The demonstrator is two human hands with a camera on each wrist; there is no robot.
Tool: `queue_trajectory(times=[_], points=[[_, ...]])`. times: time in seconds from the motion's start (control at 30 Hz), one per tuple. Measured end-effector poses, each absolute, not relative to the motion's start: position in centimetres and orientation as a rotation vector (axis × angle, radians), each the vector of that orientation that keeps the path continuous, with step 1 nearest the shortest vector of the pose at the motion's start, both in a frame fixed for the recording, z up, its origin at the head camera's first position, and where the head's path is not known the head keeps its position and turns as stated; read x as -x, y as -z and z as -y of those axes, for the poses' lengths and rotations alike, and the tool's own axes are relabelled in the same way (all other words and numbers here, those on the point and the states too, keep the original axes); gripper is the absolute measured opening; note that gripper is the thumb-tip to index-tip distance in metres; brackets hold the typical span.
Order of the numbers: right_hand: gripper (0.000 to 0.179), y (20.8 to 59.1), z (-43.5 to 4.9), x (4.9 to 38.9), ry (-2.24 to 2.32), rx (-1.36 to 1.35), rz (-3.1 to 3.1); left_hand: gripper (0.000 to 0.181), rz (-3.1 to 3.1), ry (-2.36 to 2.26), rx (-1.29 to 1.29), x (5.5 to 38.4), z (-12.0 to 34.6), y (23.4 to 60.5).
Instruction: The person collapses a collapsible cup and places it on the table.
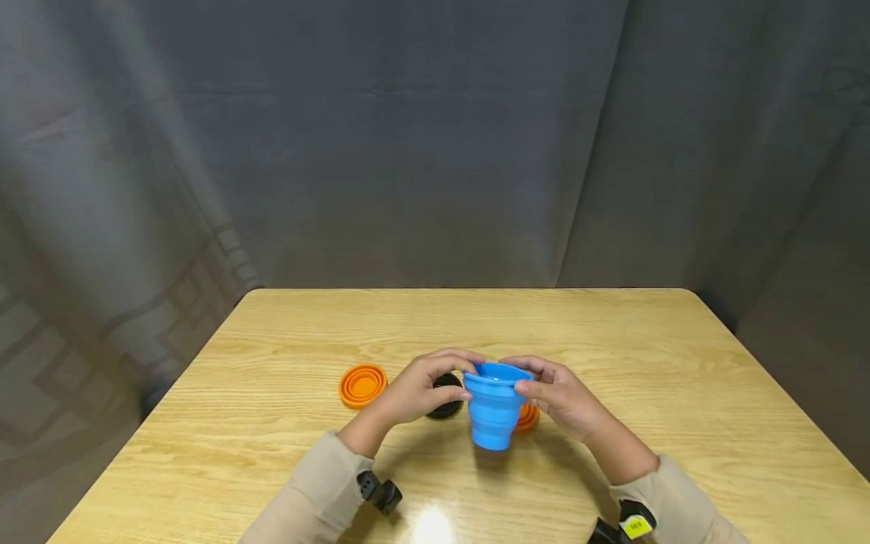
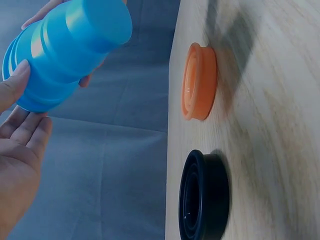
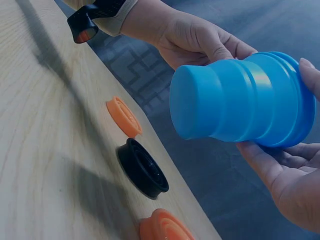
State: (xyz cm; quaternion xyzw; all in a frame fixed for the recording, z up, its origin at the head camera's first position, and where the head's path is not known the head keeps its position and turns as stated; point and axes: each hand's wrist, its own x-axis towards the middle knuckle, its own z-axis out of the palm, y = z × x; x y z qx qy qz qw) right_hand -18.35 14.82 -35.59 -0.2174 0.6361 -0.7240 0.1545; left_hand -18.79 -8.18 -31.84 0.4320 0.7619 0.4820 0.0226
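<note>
A blue collapsible cup (image 1: 492,412), pulled out to its full stepped height, is held up over the table with its mouth upward. My left hand (image 1: 421,385) grips its rim from the left, thumb on the outside. On the opposite side my right hand (image 1: 564,397) pinches the rim, its thumb near the front edge. Seen from the right wrist, the cup's smooth base (image 3: 186,102) hangs free of the tabletop. Behind the cup and my left hand, a flattened black cup (image 1: 445,409) and an orange one (image 1: 527,418) are partly hidden.
Another flattened orange cup (image 1: 362,385) lies left of my left hand. All three flattened cups rest on a light wood table (image 1: 306,332). Dark grey curtains (image 1: 408,151) hang behind and beside it.
</note>
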Motion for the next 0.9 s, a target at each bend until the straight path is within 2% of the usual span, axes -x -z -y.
queue_trajectory(times=[0.27, 0.57, 0.9], points=[[0.052, 35.7, -14.6, 18.2, 1.995, 0.624, -1.997, 0.013, -2.264, -1.556, -1.320, 20.2, 8.6, 34.1], [0.037, 35.7, -14.5, 18.0, 1.947, 0.614, -2.196, 0.014, -2.143, -1.634, -1.044, 20.4, 9.2, 35.1], [0.028, 35.9, -14.6, 18.0, 1.976, 0.950, -2.064, 0.023, -1.999, -1.728, -1.057, 20.3, 9.0, 36.2]])
